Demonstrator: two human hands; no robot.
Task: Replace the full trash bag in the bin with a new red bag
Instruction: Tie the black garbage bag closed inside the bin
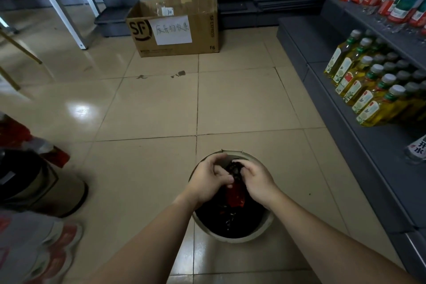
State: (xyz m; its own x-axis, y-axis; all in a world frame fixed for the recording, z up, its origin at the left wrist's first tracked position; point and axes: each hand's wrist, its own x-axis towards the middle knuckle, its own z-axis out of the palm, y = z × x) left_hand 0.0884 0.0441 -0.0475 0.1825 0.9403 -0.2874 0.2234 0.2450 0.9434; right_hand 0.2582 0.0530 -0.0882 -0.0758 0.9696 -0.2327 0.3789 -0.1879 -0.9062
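Both hands over bin, tiled floor, stocked shelves

Glossy beige tiled floor, a cardboard box against dark grey shelving stocked with oil bottles.

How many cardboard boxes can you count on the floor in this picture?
1. The cardboard box stands open on the tiled floor at the far end, ahead of the bin, with a handwritten paper sign on its front. Others may lie out of view.
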